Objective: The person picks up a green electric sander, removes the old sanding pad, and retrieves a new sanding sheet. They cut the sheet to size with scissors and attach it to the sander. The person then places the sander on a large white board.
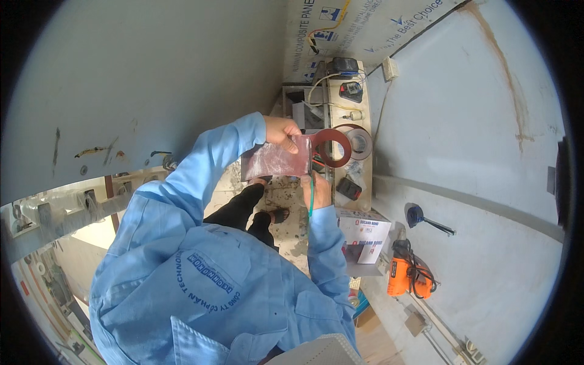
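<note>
A reddish-brown sheet of sandpaper (278,161), whitened with dust over much of its face, is stretched between my hands. My left hand (283,131) pinches its upper edge, thumb on the face. My right hand (317,191) is closed at the lower right corner of the sheet. A thin green strip (312,196) runs along the right hand; what it belongs to is hidden. Just right of the sheet is a reddish-brown ring-shaped roll (347,149); I cannot tell whether the sheet joins it.
On the narrow bench (336,95) lie black battery packs (351,92), a tape roll (361,146) and another black block (349,188). A printed white carton (365,238) stands nearer. An orange power tool (409,277) is by the right wall. A grey panel (158,67) rises at left.
</note>
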Demonstrator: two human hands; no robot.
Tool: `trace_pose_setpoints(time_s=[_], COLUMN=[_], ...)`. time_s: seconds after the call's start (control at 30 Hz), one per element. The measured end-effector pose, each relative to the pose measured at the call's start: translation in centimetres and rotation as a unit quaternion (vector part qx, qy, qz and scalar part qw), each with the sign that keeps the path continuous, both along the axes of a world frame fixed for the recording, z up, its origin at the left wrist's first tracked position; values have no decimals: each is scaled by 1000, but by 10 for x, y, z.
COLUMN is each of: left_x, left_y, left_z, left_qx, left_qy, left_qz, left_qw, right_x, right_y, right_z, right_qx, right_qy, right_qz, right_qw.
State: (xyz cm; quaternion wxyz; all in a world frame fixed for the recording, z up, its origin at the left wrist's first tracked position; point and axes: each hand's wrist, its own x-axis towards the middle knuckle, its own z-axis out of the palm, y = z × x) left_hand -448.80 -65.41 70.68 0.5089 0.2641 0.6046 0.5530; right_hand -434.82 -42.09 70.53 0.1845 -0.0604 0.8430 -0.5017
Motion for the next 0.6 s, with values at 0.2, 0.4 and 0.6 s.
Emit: trace_pose_setpoints(time_s=[0.2, 0.4, 0.6], left_x=[-6, -13, -10], left_y=[1, 2, 11], left_z=[8, 11, 15], left_qx=[-76, -116, -140], left_qy=[50, 63, 89], left_qz=[-69, -97, -146], left_qw=[993, 987, 975], right_x=[-2, 3, 5], right_y=[-8, -12, -27], right_z=[-7, -13, -14], right_qx=[-48, 25, -57], right_qy=[57, -54, -1], right_qz=[-41, -34, -101], right_qw=[996, 998, 993])
